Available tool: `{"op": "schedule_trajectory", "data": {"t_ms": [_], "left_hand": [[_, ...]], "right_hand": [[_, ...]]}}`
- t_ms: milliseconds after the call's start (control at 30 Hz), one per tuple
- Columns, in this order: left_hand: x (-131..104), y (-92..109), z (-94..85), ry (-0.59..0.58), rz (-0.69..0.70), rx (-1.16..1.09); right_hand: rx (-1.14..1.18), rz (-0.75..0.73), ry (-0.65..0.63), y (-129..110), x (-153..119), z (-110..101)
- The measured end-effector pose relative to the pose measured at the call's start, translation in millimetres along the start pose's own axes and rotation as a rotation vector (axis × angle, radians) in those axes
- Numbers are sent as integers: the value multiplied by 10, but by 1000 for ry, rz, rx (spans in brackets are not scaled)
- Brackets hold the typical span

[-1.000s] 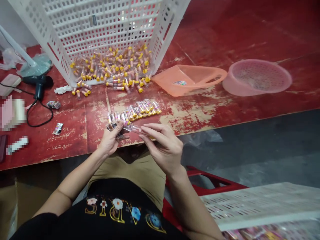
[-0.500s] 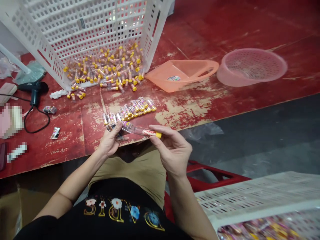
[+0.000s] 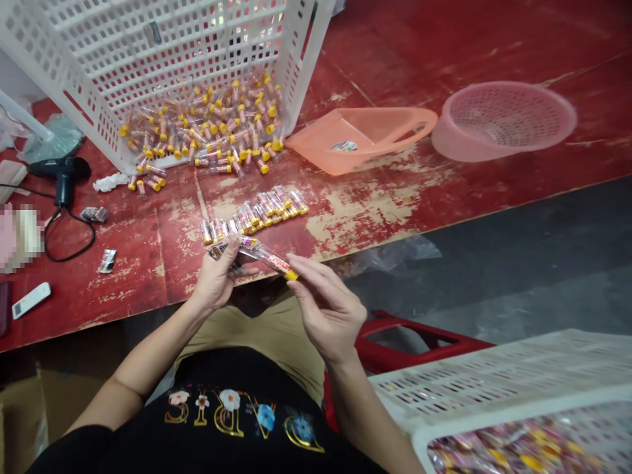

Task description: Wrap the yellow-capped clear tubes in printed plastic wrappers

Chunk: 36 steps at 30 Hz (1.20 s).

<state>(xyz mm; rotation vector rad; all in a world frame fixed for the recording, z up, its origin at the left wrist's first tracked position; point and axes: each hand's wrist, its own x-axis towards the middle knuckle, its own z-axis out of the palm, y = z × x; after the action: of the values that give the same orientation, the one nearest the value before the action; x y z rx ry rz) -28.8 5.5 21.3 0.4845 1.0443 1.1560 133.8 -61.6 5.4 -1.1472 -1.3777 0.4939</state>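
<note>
My left hand [image 3: 220, 270] is closed on a clear printed plastic sleeve [image 3: 249, 243] near the table's front edge. The fingertips of my right hand [image 3: 326, 299] pinch the yellow-capped end of a clear tube [image 3: 281, 264] with red and white contents. The tube's far end meets the sleeve and seems to lie partly inside it. Just beyond my hands, a row of wrapped tubes [image 3: 264, 209] with yellow caps lies on the red table [image 3: 148, 280].
A tipped white crate [image 3: 301, 72] spills capped tubes at the back left. An orange scoop [image 3: 340, 164] and pink basket [image 3: 464, 148] stand right of it. A hair dryer [image 3: 62, 172] lies left. Another crate [image 3: 419, 415] holds wrapped tubes at lower right.
My right hand has moved left and slightly down, bringing the tube closer to my left hand and tilting its capped end downward. My left hand keeps its hold on the sleeve.
</note>
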Motion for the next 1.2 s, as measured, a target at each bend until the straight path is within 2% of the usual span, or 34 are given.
{"op": "schedule_trajectory", "data": {"t_ms": [233,400,500,600,700,767,1067,1200], "left_hand": [[0,-22,3,-107,-19,90],[-38,-75,26,-151,-20,120],[-64,-126,43,-137,6,112],[-87,-177,39,-161,41,123],[-109,-221,27,-192,49,135],[-120,-241,24,-195,44,133],[-75,-277,27,-190,15,99],[26,-311,-79,-103,-42,25]], "right_hand": [[80,28,-125,28,-46,-34],[88,64,-73,72,-72,27],[79,-11,-87,81,-51,116],[83,-57,6,64,-25,186],[94,12,111,43,-13,221],[97,42,137,42,-11,232],[106,134,162,58,-37,267],[138,209,134,230,-36,427]]}}
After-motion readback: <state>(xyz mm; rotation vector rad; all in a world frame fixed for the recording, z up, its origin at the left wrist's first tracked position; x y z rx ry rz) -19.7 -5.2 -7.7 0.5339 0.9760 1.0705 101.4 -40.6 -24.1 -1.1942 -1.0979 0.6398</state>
